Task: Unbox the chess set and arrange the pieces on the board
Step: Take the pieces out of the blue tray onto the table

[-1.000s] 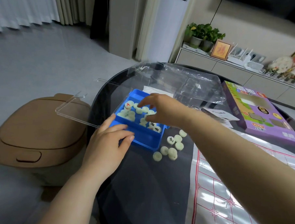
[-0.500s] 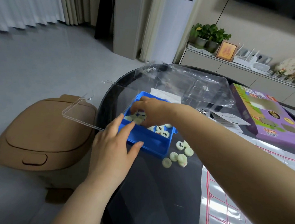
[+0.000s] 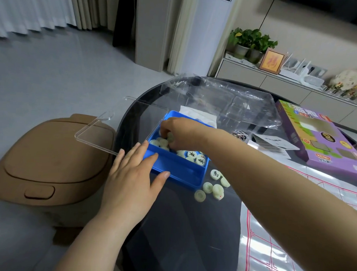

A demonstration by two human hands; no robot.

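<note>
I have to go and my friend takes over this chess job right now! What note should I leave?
Left hand rests flat on the blue plastic box. Right hand pinches some of the round pale chess pieces inside it. Five loose pieces lie on the dark glass table beside the box. Done: box opened. To do: empty it, set all pieces on the red-lined plastic board sheet.

Two bare forearms and two hands were all that showed of the person. The left hand (image 3: 130, 180) had short, plain nails on its thumb and fingers (image 3: 149, 162). The right hand (image 3: 183, 133) joined a long forearm, uncovered up to the picture's edge.
</note>
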